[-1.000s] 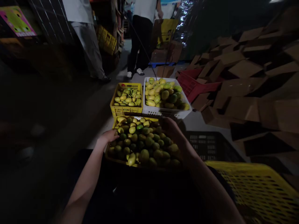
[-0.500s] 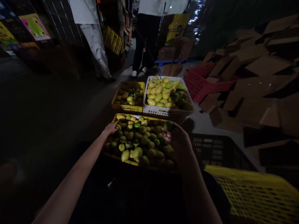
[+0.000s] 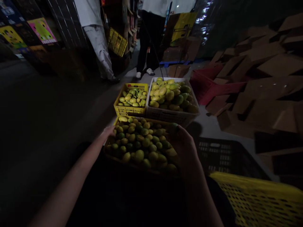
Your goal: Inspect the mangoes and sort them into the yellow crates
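Observation:
A yellow crate full of small green and yellow mangoes stands right in front of me. At its left rim is my left hand, the fingers blurred and partly dark, so their grip is unclear. My right hand is closed on a dark green mango, raised above the crate's right side. Behind stand a smaller yellow crate of mangoes on the left and a white crate heaped with larger yellow and green ones on the right.
Another yellow crate stands close at my right, beside a dark crate. A red crate and a heap of cardboard boxes fill the right side. Two people stand beyond the crates.
My left hand has shifted slightly left along the rim. My right hand still holds the green mango in nearly the same place. Light now falls on the small rear crate; the front one is dimmer.

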{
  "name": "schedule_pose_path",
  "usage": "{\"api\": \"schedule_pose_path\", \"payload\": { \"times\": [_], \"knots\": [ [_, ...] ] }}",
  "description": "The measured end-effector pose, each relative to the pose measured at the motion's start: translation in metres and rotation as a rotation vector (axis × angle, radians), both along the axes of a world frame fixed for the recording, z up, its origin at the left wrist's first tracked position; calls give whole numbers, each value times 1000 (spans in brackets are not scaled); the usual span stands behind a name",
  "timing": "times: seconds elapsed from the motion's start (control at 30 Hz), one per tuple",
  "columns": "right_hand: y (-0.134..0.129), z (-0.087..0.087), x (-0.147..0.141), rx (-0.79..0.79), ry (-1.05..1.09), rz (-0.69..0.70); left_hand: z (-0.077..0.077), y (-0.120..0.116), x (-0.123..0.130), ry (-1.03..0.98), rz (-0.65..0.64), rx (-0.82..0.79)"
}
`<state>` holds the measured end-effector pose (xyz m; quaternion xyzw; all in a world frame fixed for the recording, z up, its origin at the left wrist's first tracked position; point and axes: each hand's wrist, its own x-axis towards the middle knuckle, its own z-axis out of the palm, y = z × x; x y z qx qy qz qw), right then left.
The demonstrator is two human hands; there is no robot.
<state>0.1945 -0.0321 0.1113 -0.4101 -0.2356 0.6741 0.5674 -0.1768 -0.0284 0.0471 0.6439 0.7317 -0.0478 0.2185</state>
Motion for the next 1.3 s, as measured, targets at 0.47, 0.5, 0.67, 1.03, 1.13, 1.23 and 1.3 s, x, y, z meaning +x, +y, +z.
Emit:
{"api": "schedule_pose_path", "payload": {
  "times": [0.47, 0.5, 0.67, 1.03, 1.13, 1.23, 1.3],
  "knots": [
    [-24, 19, -78, 585, -595, 7, 91, -23, 86, -602, -265, 839],
    [-24, 18, -80, 611, -656, -22, 91, -25, 91, -628, -260, 862],
    [-18, 11, -82, 664, -785, -139, 90, -27, 104, -658, -264, 835],
    [-13, 2, -81, 727, -790, -227, 86, -13, 112, -800, -298, 979],
    [-15, 5, -79, 687, -641, -200, 87, -11, 113, -856, -287, 972],
    [-18, 11, -75, 556, -409, -90, 88, -9, 115, -975, -255, 921],
    [-17, 13, -72, 436, -273, -36, 88, -7, 116, -1112, -214, 837]
  ]
}}
